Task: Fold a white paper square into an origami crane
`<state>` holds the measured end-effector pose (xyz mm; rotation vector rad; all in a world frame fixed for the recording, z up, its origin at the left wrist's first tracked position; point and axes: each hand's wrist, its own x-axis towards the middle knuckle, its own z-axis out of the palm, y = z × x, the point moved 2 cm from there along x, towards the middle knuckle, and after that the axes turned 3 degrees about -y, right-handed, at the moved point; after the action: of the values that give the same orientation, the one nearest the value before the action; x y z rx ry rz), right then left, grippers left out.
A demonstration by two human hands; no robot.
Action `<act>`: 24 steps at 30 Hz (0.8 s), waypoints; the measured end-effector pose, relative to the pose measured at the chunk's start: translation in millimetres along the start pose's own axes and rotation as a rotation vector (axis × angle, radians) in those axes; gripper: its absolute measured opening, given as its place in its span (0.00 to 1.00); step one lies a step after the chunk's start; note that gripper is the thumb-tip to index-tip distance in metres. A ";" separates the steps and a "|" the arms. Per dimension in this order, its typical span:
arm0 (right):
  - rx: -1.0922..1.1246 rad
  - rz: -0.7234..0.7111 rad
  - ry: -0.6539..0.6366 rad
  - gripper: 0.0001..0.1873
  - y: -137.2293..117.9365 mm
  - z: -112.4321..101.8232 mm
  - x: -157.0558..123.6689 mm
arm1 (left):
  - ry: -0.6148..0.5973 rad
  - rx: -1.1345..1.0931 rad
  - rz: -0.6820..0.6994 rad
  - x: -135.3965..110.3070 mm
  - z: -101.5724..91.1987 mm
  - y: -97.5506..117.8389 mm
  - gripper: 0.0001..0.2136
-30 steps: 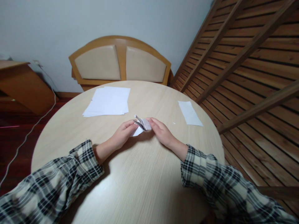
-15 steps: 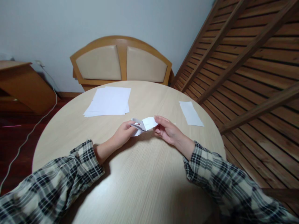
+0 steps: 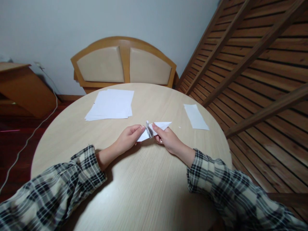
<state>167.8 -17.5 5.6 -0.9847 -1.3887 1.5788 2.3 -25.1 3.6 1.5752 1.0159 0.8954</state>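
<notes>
A small folded white paper is stretched between my two hands above the middle of the table. My left hand pinches its left part, thumb on top. With the thumb laid across the right part, my right hand grips the other side, and a pointed corner sticks out past it. Between the thumbs, narrow folds stand up from the paper. My fingers underneath are mostly hidden.
Back left on the round wooden table lies a stack of white sheets. A white paper strip lies to the right. Beyond the table stands a padded headboard; a slatted wooden panel rises on the right.
My right hand has moved a little left and inward, its thumb now over the paper. The paper's right part now shows a point, and the middle folds stand more upright.
</notes>
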 end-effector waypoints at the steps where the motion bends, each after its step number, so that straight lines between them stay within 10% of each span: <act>1: 0.016 -0.005 -0.003 0.26 0.1 -0.2 0.0 | 0.003 -0.014 0.003 0.2 0.1 0.0 0.19; 24: -0.088 -0.076 -0.093 0.26 -4.0 -16.4 4.5 | -0.103 -0.137 -0.103 -2.1 -5.1 6.7 0.17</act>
<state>181.5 -6.9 7.8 -0.9090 -1.5533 1.5354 -2.0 -26.2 11.2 1.4268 0.9343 0.7880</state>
